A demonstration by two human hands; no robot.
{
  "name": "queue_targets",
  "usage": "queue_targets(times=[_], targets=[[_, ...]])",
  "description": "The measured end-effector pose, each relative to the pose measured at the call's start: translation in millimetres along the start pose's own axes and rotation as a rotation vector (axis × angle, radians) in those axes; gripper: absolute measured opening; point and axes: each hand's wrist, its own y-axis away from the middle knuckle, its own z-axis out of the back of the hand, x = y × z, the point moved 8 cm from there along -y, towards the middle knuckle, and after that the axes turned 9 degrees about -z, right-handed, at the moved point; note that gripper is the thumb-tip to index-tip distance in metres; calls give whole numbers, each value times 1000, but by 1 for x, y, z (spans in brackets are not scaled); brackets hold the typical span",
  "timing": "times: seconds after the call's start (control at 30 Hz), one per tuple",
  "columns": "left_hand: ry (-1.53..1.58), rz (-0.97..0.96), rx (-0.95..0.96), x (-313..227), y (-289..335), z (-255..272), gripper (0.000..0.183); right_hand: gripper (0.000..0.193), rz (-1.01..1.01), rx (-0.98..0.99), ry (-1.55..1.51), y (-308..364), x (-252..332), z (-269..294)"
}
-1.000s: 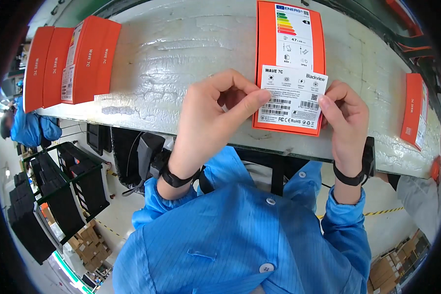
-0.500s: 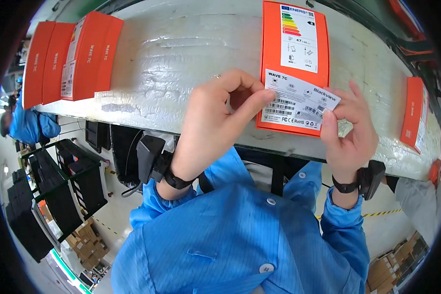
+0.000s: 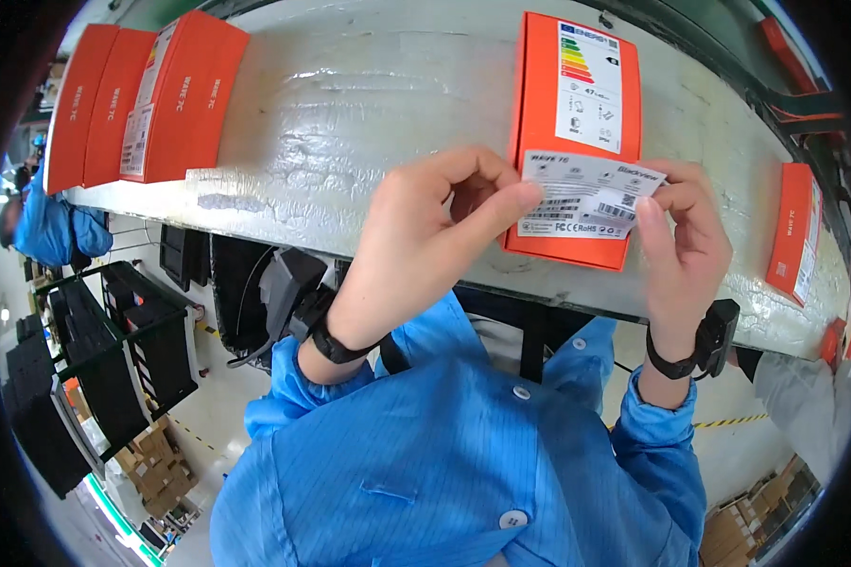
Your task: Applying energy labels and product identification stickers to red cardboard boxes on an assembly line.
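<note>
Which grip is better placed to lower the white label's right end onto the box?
Probably the right grip: it pinches the white label at its right end, which juts past the orange box in view. The left grip pinches the opposite end.

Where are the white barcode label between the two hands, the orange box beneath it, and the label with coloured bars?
White barcode label [image 3: 589, 197], head view: middle of its printed face.
Orange box [image 3: 540, 94], head view: bare strip along its left edge.
Coloured-bar label [image 3: 588, 93], head view: its middle, below the bars.
</note>
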Motion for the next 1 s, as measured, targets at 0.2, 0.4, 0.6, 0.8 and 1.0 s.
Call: queue_targets(times=[0.2, 0.4, 0.6, 0.8, 1.0], targets=[[178, 80, 22, 4, 2, -6, 20, 10, -22, 10, -76, 2, -7, 5], [-443, -663, -200, -44, 4, 2, 10, 4, 349, -73, 297, 18, 16, -1], [-456, -585, -293, -39, 10, 3, 15, 9, 95, -71, 131, 13, 20, -1], [-87, -129, -73, -6, -14, 14, 20, 7, 44, 36, 60, 3, 4, -5], [152, 60, -46, 14, -9, 6, 19, 9, 2, 63, -80, -5, -12, -5]])
